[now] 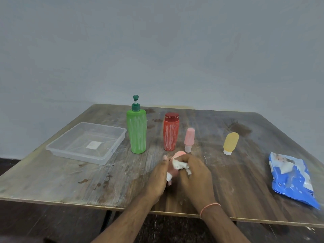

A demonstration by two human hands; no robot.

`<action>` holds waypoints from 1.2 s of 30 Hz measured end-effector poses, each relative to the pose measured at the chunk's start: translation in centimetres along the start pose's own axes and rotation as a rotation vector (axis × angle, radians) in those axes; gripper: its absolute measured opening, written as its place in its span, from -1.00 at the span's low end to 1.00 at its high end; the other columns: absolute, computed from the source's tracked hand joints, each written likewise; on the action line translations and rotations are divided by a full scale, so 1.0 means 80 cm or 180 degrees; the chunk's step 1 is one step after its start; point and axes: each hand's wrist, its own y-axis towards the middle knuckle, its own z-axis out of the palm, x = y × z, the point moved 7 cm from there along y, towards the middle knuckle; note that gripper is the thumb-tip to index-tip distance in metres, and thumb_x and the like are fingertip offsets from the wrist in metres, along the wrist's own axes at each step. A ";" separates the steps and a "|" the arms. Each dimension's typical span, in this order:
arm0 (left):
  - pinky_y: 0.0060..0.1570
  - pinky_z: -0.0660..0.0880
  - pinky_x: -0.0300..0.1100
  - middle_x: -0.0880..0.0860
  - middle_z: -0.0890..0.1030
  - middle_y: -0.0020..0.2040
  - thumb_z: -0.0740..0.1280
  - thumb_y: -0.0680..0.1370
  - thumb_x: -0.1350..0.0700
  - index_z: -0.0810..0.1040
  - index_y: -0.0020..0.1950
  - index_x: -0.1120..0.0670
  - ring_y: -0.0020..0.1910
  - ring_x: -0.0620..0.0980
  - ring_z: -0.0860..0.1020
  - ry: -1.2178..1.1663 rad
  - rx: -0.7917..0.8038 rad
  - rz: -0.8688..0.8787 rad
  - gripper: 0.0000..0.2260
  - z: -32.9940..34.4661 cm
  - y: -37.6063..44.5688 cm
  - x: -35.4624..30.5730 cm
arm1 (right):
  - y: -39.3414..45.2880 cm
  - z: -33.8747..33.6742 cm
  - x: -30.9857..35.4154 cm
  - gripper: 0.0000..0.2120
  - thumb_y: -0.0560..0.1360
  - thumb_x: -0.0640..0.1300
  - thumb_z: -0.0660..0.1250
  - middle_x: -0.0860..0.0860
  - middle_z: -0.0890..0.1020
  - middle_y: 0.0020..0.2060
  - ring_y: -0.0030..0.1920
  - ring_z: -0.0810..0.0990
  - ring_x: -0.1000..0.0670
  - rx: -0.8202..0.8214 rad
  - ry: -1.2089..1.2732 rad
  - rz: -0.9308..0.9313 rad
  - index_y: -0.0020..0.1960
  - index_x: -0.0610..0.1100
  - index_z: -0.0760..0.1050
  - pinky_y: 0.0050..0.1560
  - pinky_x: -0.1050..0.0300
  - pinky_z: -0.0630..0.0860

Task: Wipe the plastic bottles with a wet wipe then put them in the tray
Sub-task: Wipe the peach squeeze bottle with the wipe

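While our left hand (158,174) grips the small pink bottle (175,163) and our right hand (194,170) pinches the wet wipe (180,164) against it, we'd rotate the bottle so chalky streaks come off everywhere.

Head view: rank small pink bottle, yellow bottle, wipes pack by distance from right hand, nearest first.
From the right hand:
1. Small pink bottle, just beyond the hand, standing cap-down.
2. Yellow bottle, farther back and to the right.
3. Wipes pack, far right near the table edge.
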 end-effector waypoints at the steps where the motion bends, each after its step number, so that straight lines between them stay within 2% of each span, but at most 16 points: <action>1: -0.29 0.41 -0.17 0.09 0.55 -0.28 0.01 0.66 -0.40 0.66 0.11 0.13 -0.36 -0.06 0.47 0.0009 -0.0032 -0.0048 -0.32 -0.002 0.000 0.002 | 0.009 -0.004 -0.005 -0.77 0.52 -0.24 0.37 0.15 0.68 -0.06 -0.06 0.60 0.11 -0.0073 0.0025 0.0129 0.08 0.05 0.59 -0.05 0.42 0.42; 3: -0.33 0.39 -0.24 0.02 0.54 -0.28 0.06 0.73 -0.29 0.63 0.17 0.04 -0.38 -0.11 0.44 0.0081 0.0006 -0.0047 -0.50 0.000 -0.001 -0.001 | 0.023 -0.008 -0.011 -0.75 0.55 -0.25 0.44 0.15 0.67 -0.09 -0.10 0.62 0.09 -0.0132 0.0040 0.0343 0.06 0.09 0.56 -0.11 0.42 0.42; 6: -0.35 0.40 -0.27 0.02 0.57 -0.15 0.14 0.78 -0.07 0.61 0.28 -0.06 -0.37 -0.16 0.45 0.0199 0.0137 0.0120 -0.73 0.005 -0.004 -0.010 | 0.031 -0.018 -0.014 -0.69 0.56 -0.22 0.48 0.22 0.65 -0.10 -0.12 0.60 0.23 -0.0218 0.0224 0.0577 0.03 0.18 0.50 -0.14 0.54 0.41; 10: -0.32 0.42 -0.27 -0.01 0.62 -0.05 0.18 0.77 -0.01 0.60 0.33 -0.11 -0.28 -0.17 0.48 0.0148 0.0114 0.0204 -0.77 0.006 -0.004 -0.011 | 0.025 -0.020 -0.026 -0.77 0.54 -0.10 0.56 0.27 0.68 -0.07 -0.03 0.61 0.35 -0.0457 0.0921 0.1199 0.03 0.14 0.55 -0.20 0.48 0.49; 12: -0.27 0.46 -0.28 -0.04 0.65 0.02 0.17 0.78 -0.02 0.59 0.35 -0.16 -0.20 -0.15 0.52 0.0030 0.0060 0.0169 -0.76 0.001 -0.003 -0.011 | 0.020 -0.012 -0.032 -0.78 0.50 -0.03 0.60 0.19 0.72 -0.07 -0.03 0.66 0.25 -0.0653 0.1388 0.1486 0.02 0.13 0.59 -0.14 0.32 0.58; 14: -0.14 0.52 -0.30 -0.09 0.68 0.18 0.16 0.78 -0.02 0.54 0.41 -0.20 -0.04 -0.17 0.61 -0.0088 -0.0009 0.0097 -0.74 -0.005 -0.002 -0.010 | 0.013 0.001 -0.035 -0.75 0.46 -0.05 0.64 0.14 0.73 -0.08 -0.04 0.71 0.12 -0.0773 0.1834 0.1709 -0.01 0.14 0.60 -0.10 0.09 0.68; 16: 0.10 0.56 -0.25 -0.13 0.67 0.29 0.14 0.78 -0.03 0.50 0.43 -0.22 0.20 -0.14 0.65 -0.0266 0.0006 0.0021 -0.73 -0.006 0.000 -0.009 | 0.005 0.012 -0.033 -0.71 0.45 -0.13 0.64 0.11 0.73 -0.06 -0.05 0.74 0.06 -0.0831 0.2099 0.1856 0.00 0.13 0.59 -0.10 0.03 0.71; 18: 0.27 0.55 -0.14 -0.11 0.69 0.30 0.10 0.79 -0.01 0.50 0.44 -0.18 0.31 -0.09 0.64 -0.0445 0.0003 -0.0015 -0.72 -0.007 0.002 -0.008 | -0.004 0.021 -0.031 -0.68 0.45 -0.23 0.63 0.05 0.72 -0.03 -0.04 0.73 0.05 -0.0866 0.2173 0.1959 0.04 0.06 0.58 -0.12 0.06 0.71; 21: 0.33 0.54 -0.03 0.01 0.71 0.29 0.05 0.80 0.05 0.50 0.45 -0.06 0.32 0.01 0.65 -0.0750 -0.0042 -0.0035 -0.69 -0.011 0.008 -0.003 | -0.017 0.031 -0.024 -0.71 0.46 -0.31 0.60 -0.03 0.70 -0.08 -0.14 0.70 0.11 -0.0755 0.2172 0.1966 0.05 -0.10 0.58 -0.17 0.16 0.68; 23: 0.29 0.55 -0.01 0.05 0.72 0.26 0.03 0.81 0.05 0.50 0.45 -0.03 0.26 0.02 0.67 -0.0824 -0.0063 -0.0091 -0.68 -0.013 0.011 0.001 | -0.024 0.037 -0.023 -0.73 0.47 -0.30 0.60 -0.03 0.70 -0.10 -0.15 0.69 0.09 -0.0642 0.2142 0.1944 0.05 -0.10 0.57 -0.15 0.14 0.67; 25: 0.21 0.56 0.00 0.07 0.72 0.20 0.03 0.81 0.04 0.53 0.42 -0.02 0.19 0.02 0.67 -0.0854 -0.0137 -0.0145 -0.67 -0.015 0.013 0.004 | -0.031 0.042 -0.021 -0.74 0.48 -0.31 0.58 -0.02 0.69 -0.14 -0.21 0.67 0.16 -0.0523 0.2175 0.1901 0.03 -0.10 0.56 -0.20 0.22 0.62; 29: 0.25 0.58 0.07 0.18 0.70 0.20 0.03 0.81 -0.02 0.58 0.36 -0.05 0.17 0.08 0.67 -0.0763 -0.0241 -0.0080 -0.66 -0.018 0.014 0.008 | -0.042 0.048 -0.017 -0.73 0.47 -0.31 0.59 0.04 0.68 -0.19 -0.22 0.65 0.18 -0.0346 0.2057 0.1824 -0.02 -0.06 0.56 -0.21 0.26 0.59; 31: 0.29 0.59 -0.01 0.08 0.70 0.24 0.02 0.80 -0.05 0.55 0.40 -0.10 0.23 0.01 0.67 -0.0647 -0.0298 -0.0001 -0.66 -0.019 0.012 0.005 | -0.043 0.046 -0.010 -0.74 0.48 -0.30 0.59 0.10 0.69 -0.21 -0.21 0.66 0.17 -0.0299 0.2003 0.1734 -0.03 -0.05 0.55 -0.21 0.27 0.58; 34: 0.37 0.49 -0.27 -0.26 0.56 0.42 0.02 0.80 -0.05 0.44 0.54 -0.22 0.40 -0.28 0.52 -0.0469 -0.0297 0.0267 -0.64 -0.017 0.005 -0.010 | -0.044 0.034 0.001 -0.79 0.51 -0.20 0.59 0.16 0.70 -0.21 -0.19 0.68 0.14 -0.0300 0.1675 0.1465 -0.06 -0.01 0.57 -0.22 0.31 0.54; 36: 0.38 0.48 -0.25 -0.28 0.53 0.45 0.04 0.79 -0.04 0.45 0.53 -0.26 0.42 -0.28 0.50 -0.0426 -0.0295 0.0299 -0.64 -0.018 0.001 -0.014 | -0.046 0.024 0.012 -0.81 0.52 -0.13 0.59 0.20 0.70 -0.22 -0.19 0.68 0.16 -0.0298 0.1342 0.1299 -0.08 0.05 0.58 -0.27 0.39 0.48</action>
